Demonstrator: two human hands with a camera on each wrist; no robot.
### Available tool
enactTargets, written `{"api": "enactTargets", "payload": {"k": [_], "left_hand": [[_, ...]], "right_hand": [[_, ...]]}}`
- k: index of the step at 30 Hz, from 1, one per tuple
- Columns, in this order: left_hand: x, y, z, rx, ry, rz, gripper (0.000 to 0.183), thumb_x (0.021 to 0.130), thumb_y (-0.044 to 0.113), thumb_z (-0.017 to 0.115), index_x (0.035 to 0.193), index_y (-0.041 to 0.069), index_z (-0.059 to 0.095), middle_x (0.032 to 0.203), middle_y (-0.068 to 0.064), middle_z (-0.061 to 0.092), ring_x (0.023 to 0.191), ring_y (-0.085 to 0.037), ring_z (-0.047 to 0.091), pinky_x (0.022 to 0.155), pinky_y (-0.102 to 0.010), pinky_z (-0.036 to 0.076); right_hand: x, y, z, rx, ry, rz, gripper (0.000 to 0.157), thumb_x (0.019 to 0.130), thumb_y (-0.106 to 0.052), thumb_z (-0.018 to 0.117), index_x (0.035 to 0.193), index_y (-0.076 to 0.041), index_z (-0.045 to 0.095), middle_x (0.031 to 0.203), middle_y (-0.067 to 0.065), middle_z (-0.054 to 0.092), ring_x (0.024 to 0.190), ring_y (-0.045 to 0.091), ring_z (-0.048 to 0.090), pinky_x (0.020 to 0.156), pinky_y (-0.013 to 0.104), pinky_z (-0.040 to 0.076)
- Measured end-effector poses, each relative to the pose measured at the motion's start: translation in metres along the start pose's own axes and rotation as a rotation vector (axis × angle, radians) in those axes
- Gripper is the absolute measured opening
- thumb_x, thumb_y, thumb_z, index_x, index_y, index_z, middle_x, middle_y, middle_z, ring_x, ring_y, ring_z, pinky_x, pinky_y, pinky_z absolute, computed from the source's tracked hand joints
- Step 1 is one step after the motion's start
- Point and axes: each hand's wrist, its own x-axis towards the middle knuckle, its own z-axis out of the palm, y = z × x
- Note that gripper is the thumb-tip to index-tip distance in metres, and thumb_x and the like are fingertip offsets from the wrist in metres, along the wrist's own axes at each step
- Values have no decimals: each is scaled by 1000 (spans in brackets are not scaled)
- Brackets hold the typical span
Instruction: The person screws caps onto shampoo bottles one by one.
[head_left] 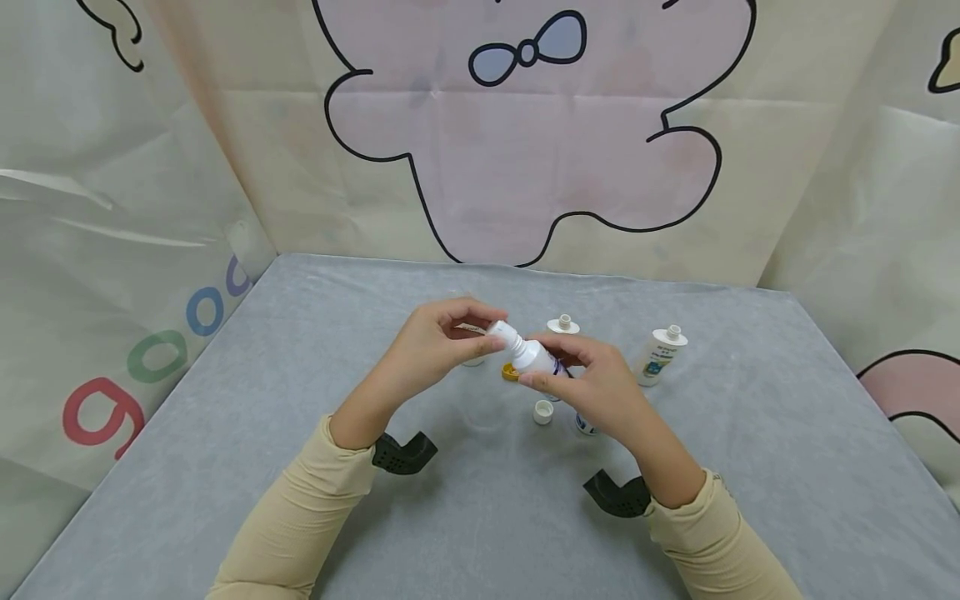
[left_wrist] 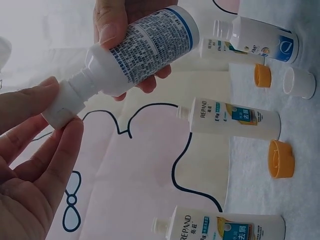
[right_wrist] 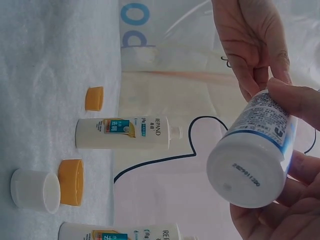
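Note:
A white bottle with a blue stripe and dense printed text hangs tilted above the table. Its body is gripped by the right hand, thumb on one side and fingers on the other. The left hand pinches a white cap at the bottle's mouth between thumb and fingers. Part of the ridged neck shows between cap and body. From the right wrist view the bottle's base faces the camera, with a stamped number, and the cap is hidden.
Capless cream shampoo bottles stand behind the hands, one at the right, one in the middle, one partly hidden by the left hand. A loose white cap, orange caps and a second white-and-blue bottle are on the grey cloth.

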Motion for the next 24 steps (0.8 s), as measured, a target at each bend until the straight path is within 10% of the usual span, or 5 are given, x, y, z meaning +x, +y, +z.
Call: {"api": "enactTargets", "payload": {"k": [24], "left_hand": [[-2, -1, 6, 38, -53, 30, 36, 88, 14, 76, 124, 13, 69, 128, -3, 67, 110, -18, 70, 92, -33, 59]], "right_hand": [[-1, 2, 2, 1, -3, -43, 38, 85, -23, 80, 120, -13, 71, 112, 5, 73, 94, 19, 64, 72, 28, 56]]}}
